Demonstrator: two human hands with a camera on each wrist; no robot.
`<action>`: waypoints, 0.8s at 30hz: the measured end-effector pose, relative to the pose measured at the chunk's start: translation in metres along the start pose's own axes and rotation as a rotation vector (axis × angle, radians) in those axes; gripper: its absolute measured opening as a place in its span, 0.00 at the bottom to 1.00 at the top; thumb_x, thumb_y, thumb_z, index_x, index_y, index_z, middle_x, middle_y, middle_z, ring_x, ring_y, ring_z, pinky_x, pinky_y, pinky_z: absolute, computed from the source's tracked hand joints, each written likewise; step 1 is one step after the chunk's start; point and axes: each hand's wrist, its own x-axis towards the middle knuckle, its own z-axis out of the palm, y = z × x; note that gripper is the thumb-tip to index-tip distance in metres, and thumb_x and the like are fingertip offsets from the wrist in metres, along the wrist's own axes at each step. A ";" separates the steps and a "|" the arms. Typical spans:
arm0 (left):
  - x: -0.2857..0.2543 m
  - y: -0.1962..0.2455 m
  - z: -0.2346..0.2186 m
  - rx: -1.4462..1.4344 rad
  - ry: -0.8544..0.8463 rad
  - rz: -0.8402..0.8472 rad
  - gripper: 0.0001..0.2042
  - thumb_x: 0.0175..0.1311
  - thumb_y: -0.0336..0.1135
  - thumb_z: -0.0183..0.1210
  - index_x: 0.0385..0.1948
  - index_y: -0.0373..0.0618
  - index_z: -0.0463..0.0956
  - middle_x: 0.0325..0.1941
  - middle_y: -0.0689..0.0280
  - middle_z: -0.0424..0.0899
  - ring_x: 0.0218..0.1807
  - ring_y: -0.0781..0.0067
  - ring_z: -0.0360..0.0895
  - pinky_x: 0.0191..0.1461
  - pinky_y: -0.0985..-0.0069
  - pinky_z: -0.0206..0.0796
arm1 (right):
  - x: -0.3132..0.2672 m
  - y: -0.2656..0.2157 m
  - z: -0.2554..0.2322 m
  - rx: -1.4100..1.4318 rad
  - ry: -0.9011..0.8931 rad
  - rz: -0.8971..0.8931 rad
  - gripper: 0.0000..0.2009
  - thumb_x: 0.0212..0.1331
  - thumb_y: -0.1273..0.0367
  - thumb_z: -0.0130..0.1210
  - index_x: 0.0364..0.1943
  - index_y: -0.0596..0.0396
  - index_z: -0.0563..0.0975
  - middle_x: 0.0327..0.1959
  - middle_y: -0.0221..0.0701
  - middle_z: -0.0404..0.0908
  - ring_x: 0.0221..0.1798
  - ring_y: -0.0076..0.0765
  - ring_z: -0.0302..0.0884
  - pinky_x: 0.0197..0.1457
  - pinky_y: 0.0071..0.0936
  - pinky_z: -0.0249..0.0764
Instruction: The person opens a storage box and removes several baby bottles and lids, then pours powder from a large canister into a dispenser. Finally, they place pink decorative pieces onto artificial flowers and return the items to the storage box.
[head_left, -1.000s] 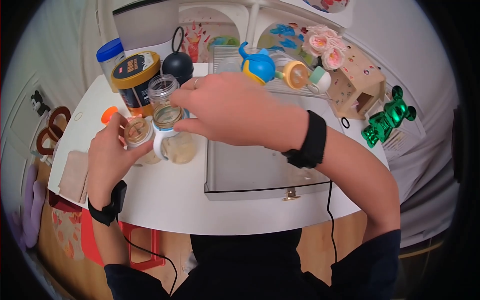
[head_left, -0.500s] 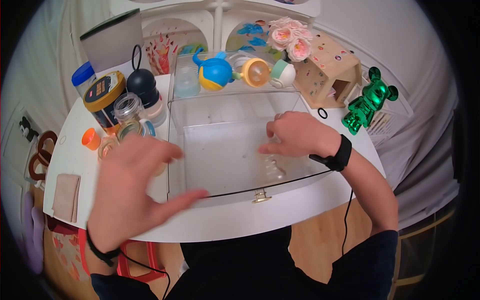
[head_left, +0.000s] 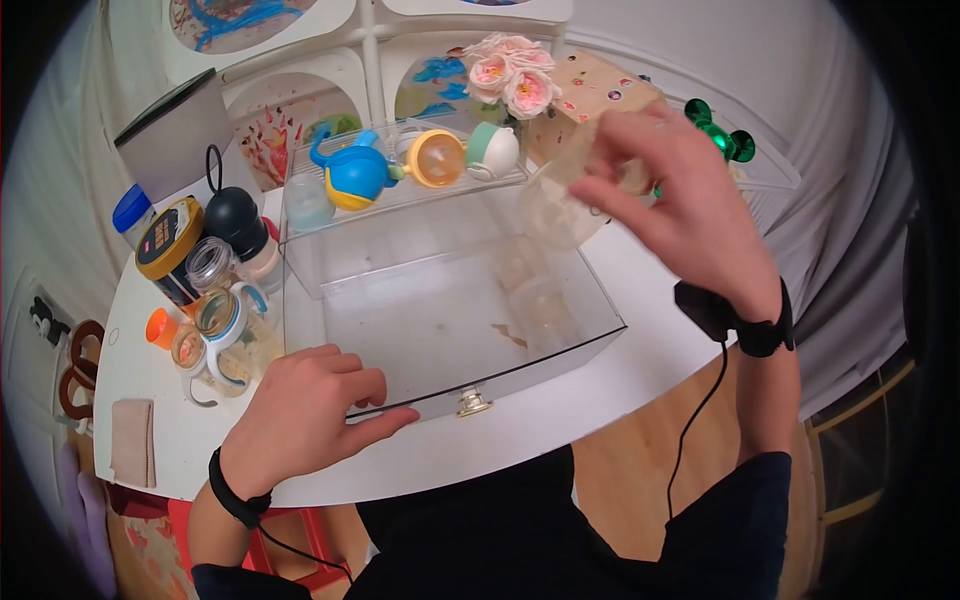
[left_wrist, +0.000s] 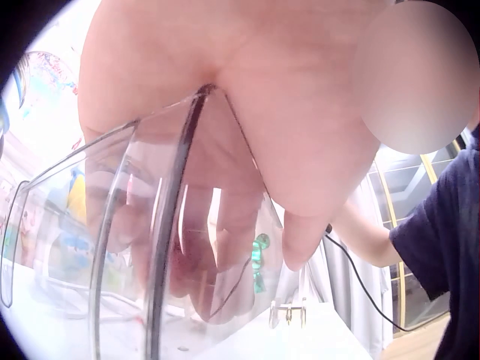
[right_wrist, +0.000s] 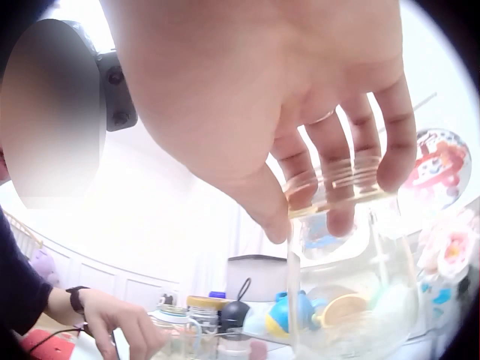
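Observation:
My right hand (head_left: 670, 190) holds a clear, wide-mouthed bottle (head_left: 560, 205) up over the back right of a see-through box (head_left: 470, 375). In the right wrist view, the thumb and fingers grip the bottle (right_wrist: 352, 277) around its threaded rim, and the bottle hangs mouth up. My left hand (head_left: 310, 405) rests over the front left corner of the box. In the left wrist view, the box's corner meets the base of the thumb, and the loose fingers (left_wrist: 217, 255) show through the clear wall. A faint bottle shape (head_left: 548, 310) shows inside the box near its right wall.
At the left stand a handled bottle (head_left: 235, 345), a small jar (head_left: 190, 350), an orange cup (head_left: 160, 328), a tub (head_left: 170, 240) and a black-topped bottle (head_left: 235, 222). Behind the box sit a blue cup (head_left: 355, 180) and a yellow-ringed bottle top (head_left: 437, 158). Roses (head_left: 520, 75) stand at the back.
The left hand has left the jars and come down on the box's corner. My right hand went from the jars into the box, then rose to the right with the clear bottle.

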 end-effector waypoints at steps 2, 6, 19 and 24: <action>0.000 0.001 0.000 -0.005 -0.003 -0.013 0.15 0.63 0.46 0.80 0.26 0.47 0.87 0.24 0.64 0.84 0.31 0.58 0.83 0.34 0.62 0.72 | -0.009 0.019 -0.003 -0.113 0.019 0.061 0.14 0.64 0.67 0.72 0.34 0.56 0.75 0.32 0.34 0.80 0.44 0.46 0.75 0.46 0.42 0.73; 0.000 0.004 0.000 0.009 -0.005 -0.017 0.15 0.63 0.45 0.79 0.26 0.46 0.88 0.23 0.63 0.84 0.30 0.56 0.83 0.34 0.62 0.72 | -0.038 0.059 0.027 -0.236 -0.143 0.217 0.13 0.62 0.63 0.73 0.34 0.54 0.80 0.33 0.38 0.85 0.48 0.55 0.82 0.48 0.51 0.79; 0.000 0.001 0.003 -0.014 -0.040 -0.021 0.15 0.68 0.48 0.75 0.27 0.47 0.91 0.22 0.63 0.83 0.31 0.56 0.84 0.35 0.61 0.75 | -0.080 0.095 0.093 -0.113 -0.274 0.282 0.13 0.62 0.62 0.76 0.37 0.51 0.81 0.41 0.34 0.87 0.56 0.49 0.81 0.53 0.47 0.81; -0.002 0.001 0.002 0.009 -0.036 -0.022 0.15 0.68 0.49 0.75 0.28 0.48 0.91 0.22 0.64 0.83 0.32 0.57 0.84 0.35 0.62 0.75 | -0.076 0.103 0.093 -0.199 -0.216 0.234 0.13 0.63 0.61 0.75 0.46 0.49 0.86 0.44 0.36 0.88 0.59 0.50 0.81 0.58 0.46 0.82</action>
